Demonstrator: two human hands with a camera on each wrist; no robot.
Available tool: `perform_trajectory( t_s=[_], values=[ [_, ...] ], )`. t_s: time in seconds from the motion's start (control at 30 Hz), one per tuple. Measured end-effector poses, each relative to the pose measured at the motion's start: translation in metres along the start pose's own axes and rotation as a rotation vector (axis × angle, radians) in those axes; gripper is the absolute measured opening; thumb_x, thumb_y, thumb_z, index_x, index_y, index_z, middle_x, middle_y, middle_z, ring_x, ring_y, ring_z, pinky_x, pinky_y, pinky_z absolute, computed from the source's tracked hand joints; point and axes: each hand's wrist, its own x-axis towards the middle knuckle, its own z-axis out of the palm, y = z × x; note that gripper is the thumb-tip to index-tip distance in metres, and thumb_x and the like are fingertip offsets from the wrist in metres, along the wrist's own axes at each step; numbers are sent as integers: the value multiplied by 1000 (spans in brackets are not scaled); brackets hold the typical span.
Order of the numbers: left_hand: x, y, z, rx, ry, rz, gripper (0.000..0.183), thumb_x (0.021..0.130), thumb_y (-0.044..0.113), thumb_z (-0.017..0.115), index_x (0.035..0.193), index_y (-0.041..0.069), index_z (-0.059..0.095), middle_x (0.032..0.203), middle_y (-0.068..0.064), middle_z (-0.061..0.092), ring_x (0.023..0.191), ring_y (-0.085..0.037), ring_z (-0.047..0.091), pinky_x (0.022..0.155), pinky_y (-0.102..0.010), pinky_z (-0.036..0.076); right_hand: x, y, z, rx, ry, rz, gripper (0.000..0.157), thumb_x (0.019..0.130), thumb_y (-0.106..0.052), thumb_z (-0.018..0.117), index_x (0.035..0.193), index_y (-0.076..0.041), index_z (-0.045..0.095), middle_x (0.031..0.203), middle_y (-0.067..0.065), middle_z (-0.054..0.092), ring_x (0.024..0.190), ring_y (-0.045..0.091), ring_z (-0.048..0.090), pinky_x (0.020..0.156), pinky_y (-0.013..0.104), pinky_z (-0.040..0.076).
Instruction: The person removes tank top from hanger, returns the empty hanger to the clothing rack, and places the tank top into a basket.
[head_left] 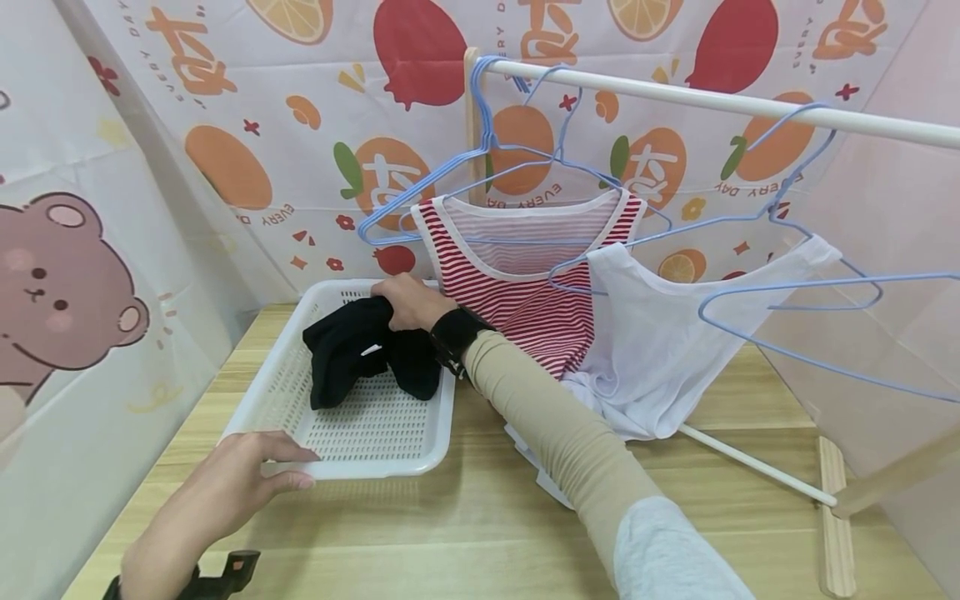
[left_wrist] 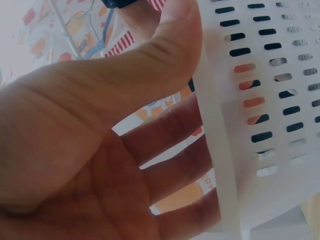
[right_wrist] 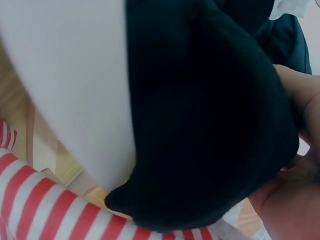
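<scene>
A white perforated plastic basket (head_left: 375, 468) stands on the wooden table, and a bunched black garment (head_left: 341, 350) lies in it with a small white label showing. My right hand (head_left: 411, 302) reaches over the basket's far right side and grips the garment's upper edge; in the right wrist view the black cloth (right_wrist: 205, 130) hangs beside the fingers. At the near left corner my left hand (head_left: 232, 483) holds the basket's rim, the thumb on one side and the fingers on the other, as the left wrist view shows at the rim (left_wrist: 220, 155).
A white rail (head_left: 675, 96) crosses the upper right. On blue hangers hang a red-striped tank top (head_left: 510, 308) and a white tank top (head_left: 660, 333). Several other blue hangers (head_left: 420, 196) cluster at the rail's left end. A wooden rack foot (head_left: 836, 533) stands at right.
</scene>
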Motion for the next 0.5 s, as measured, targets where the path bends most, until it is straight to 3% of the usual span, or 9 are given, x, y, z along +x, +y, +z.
perform_trajectory(
  t_s=[0.5],
  values=[
    [0,1,0,0,-10,-16,24,67,26,92,89,21,83,90,8,79,92,-20,73,81,-40,60,2,-1,-2,18,-29,30,51,95,-14,75,143,-13,58,142,5,62,119,17,57,111,31,48]
  ],
)
